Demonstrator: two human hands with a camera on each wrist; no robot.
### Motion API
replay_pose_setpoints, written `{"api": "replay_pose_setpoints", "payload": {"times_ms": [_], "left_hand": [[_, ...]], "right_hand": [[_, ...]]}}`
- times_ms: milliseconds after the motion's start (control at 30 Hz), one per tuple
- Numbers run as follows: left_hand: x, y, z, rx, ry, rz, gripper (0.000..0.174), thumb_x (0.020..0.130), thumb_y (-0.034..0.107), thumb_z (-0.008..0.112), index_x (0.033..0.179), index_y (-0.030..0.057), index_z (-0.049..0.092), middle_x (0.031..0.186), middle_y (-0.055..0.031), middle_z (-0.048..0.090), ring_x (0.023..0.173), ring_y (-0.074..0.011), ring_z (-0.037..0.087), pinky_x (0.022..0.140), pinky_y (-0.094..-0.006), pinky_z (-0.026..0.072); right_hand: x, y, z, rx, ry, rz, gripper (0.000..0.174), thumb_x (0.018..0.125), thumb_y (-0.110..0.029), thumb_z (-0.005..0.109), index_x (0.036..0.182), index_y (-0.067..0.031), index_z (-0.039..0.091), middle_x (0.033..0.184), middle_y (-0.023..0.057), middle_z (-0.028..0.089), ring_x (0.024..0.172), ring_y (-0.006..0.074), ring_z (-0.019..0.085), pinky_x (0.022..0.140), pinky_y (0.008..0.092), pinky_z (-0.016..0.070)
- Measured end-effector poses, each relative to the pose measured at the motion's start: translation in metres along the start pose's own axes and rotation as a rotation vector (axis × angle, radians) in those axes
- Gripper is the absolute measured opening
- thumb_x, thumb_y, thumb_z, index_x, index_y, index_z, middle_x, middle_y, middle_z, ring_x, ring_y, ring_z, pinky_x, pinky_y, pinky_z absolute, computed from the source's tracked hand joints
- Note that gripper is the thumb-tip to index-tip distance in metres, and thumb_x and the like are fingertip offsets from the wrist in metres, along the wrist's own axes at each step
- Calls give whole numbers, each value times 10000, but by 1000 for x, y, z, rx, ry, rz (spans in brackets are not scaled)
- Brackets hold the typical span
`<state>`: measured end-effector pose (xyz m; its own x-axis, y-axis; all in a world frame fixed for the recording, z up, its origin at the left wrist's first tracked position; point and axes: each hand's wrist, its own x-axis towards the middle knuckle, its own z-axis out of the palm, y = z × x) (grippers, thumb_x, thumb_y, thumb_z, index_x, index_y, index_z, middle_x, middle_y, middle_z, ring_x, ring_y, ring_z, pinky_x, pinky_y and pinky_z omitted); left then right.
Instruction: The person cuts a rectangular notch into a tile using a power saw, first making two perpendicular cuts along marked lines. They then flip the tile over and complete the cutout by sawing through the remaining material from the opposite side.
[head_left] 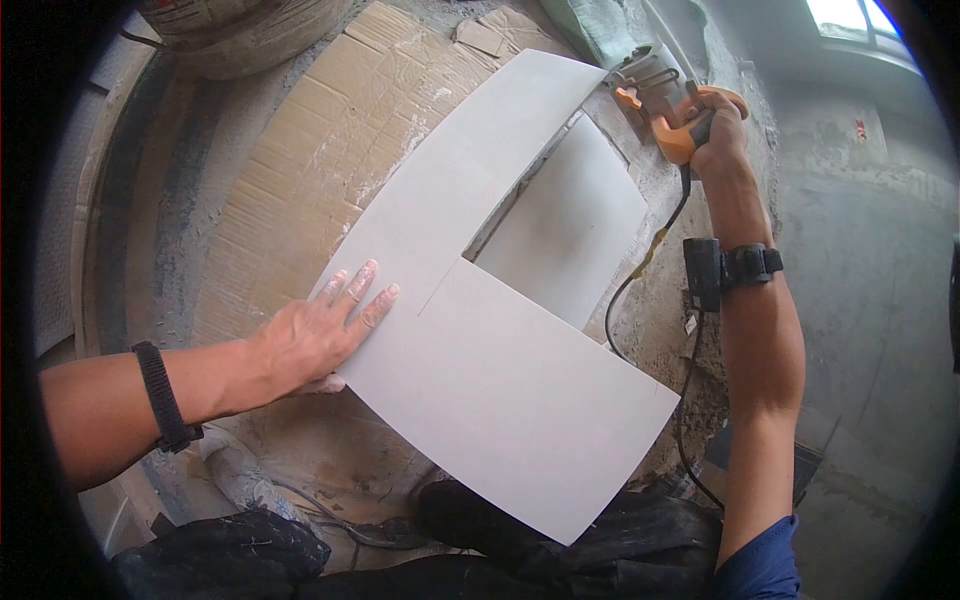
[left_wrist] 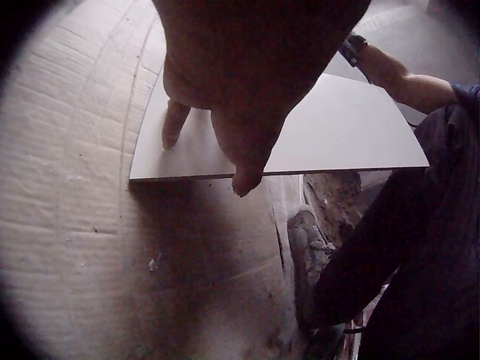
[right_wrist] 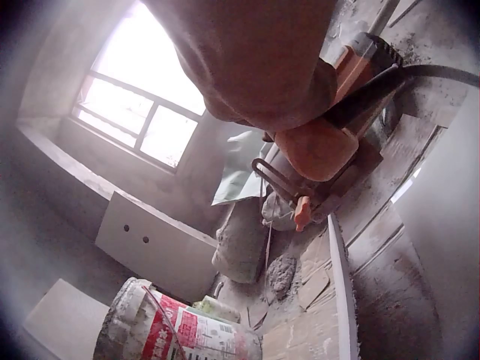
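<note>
My right hand (head_left: 722, 128) grips the handle of an orange handheld tile cutter (head_left: 680, 138), whose metal guard end is by the far corner of a large pale tile (head_left: 520, 370). A long notch is cut into this tile's right side, and a thin dark line runs on from the notch's inner corner. Through the notch shows another pale piece of tile (head_left: 575, 225) lying lower. My left hand (head_left: 310, 340) rests on the tile's left edge with its fingers spread straight over the top. In the left wrist view its thumb (left_wrist: 247, 178) hangs over the edge.
Flattened cardboard (head_left: 300, 190) lies under the tile on a dusty floor. The cutter's black cord (head_left: 622, 300) runs down the right side toward my legs. A dirty bucket (right_wrist: 180, 326) and a filled sack (right_wrist: 240, 244) stand ahead. A tile with two holes (right_wrist: 154, 244) leans against the wall.
</note>
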<state>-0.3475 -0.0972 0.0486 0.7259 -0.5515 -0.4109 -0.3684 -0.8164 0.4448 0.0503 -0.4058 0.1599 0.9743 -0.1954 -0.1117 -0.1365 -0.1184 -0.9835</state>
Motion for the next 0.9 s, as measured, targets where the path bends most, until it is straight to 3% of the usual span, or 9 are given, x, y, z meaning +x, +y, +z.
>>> {"api": "replay_pose_setpoints", "payload": {"times_ms": [67,167,400,467,700,767,900], "left_hand": [[0,-1,1,8,10,3,1282,634,316,932,1577,-8,125,1560,-418,154,1378,-559,375,1092,-468,468],[1,-3,3,7,15,11,1283,631,324,931,1577,-4,130,1559,-418,161,1376,-559,379,1088,-469,471],[0,-3,-1,5,17,19,1279,633,329,925,1577,-8,130,1555,-421,169,1370,-563,383,1092,-466,466],[-1,-4,-1,-13,24,29,1173,731,255,880,1589,14,118,1565,-406,170,1353,-583,391,1026,-487,522],[1,-5,-1,4,5,22,1181,727,273,882,1590,14,118,1564,-407,175,1355,-582,389,1032,-497,515],[1,-5,1,3,19,25,1273,643,332,922,1578,-8,127,1559,-419,160,1371,-561,386,1106,-466,450],[1,-7,2,-3,30,28,1274,637,326,924,1577,-8,131,1559,-419,159,1367,-563,390,1105,-469,450]], "right_hand": [[-5,-1,5,-4,44,-5,196,918,-125,594,1084,-19,583,872,33,562,717,135,587,687,317,562],[-13,-4,9,20,23,7,179,921,-119,590,1070,-20,582,846,29,554,702,130,577,662,312,553],[-3,0,2,-7,6,8,167,904,-111,590,1055,-40,585,844,27,552,701,143,581,673,312,554],[-9,-2,5,9,-5,16,171,896,-108,592,1048,-31,580,846,31,551,703,133,582,681,313,557],[-19,-1,7,-48,60,-20,195,895,-104,591,1062,-4,581,834,28,546,696,114,577,671,298,553],[-7,1,1,2,-25,8,376,890,-109,662,1208,36,522,1079,146,596,936,242,652,867,455,573],[2,3,-5,-2,-98,32,380,894,-113,659,1211,42,518,1104,150,581,972,249,642,889,455,570]]}}
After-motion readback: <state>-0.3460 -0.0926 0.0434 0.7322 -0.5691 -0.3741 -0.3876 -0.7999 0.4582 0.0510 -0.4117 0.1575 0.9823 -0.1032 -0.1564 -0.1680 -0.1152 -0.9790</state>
